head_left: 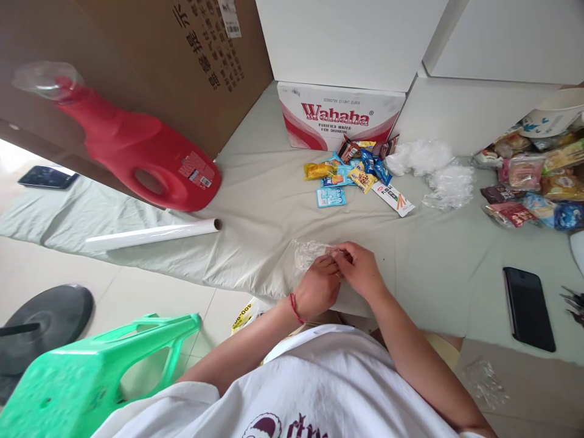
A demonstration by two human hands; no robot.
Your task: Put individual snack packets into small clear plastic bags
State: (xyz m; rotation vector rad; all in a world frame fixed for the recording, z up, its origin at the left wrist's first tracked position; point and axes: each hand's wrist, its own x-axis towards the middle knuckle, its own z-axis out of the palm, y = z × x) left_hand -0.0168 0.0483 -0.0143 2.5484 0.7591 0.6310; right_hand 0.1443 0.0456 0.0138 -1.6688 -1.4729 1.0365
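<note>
Both my hands meet over the near edge of the cloth-covered table. My left hand (320,283), with a red string bracelet at the wrist, is closed on a crinkled clear plastic bag (306,254). The fingers of my right hand (359,266) are pinched against the left fingertips at the bag's right end. What exactly lies between the fingertips is hidden. Farther back lies a pile of small snack packets, among them a yellow packet (319,171), a light blue packet (331,197) and a white packet (393,199).
Clear plastic bags (449,182) lie right of the packets, near more snacks (524,173). A Wahaha carton (340,115) stands behind. On the left are a red jug (150,155), a white tube (155,235) and a green stool (68,377). A black phone (529,308) lies right.
</note>
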